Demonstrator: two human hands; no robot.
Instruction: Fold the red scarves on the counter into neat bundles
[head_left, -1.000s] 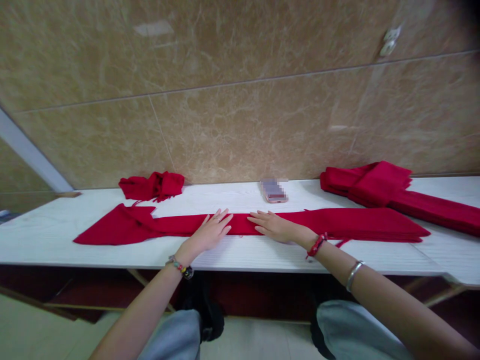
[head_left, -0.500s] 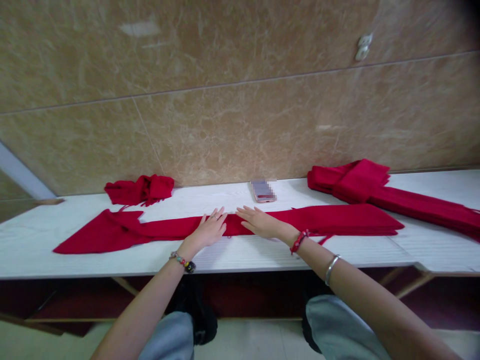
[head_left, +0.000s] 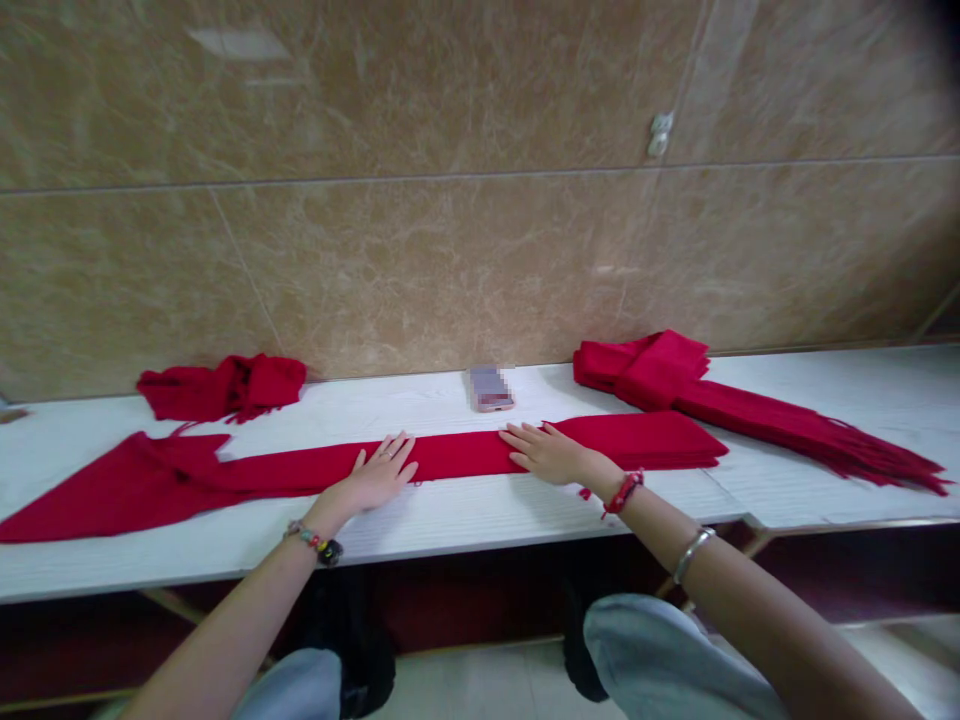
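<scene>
A long folded strip of red cloth (head_left: pixel 465 455) lies lengthwise along the white bench top (head_left: pixel 480 515). Its left end spreads into a loose pointed flap, and its right end shows several stacked layers. My left hand (head_left: pixel 379 472) rests flat on the strip left of the middle, fingers spread, a ring on one finger. Palm down, my right hand (head_left: pixel 544 453) lies on the strip farther right with its fingers stretched out toward the left. Bare red cloth shows between the two hands. Neither hand grasps anything.
Against the tiled wall (head_left: pixel 420 270) lies a crumpled red fringed cloth (head_left: pixel 225 388) at left. A phone (head_left: pixel 491 388) sits behind the strip. At back right is a folded red scarf (head_left: pixel 750 410) with a fringed end. Open shelving (head_left: pixel 457 605) runs below the bench.
My hands have moved apart along the red strip, widening the stretch of cloth between them. The camera view has shifted to the right, showing the scarf's fringed end.
</scene>
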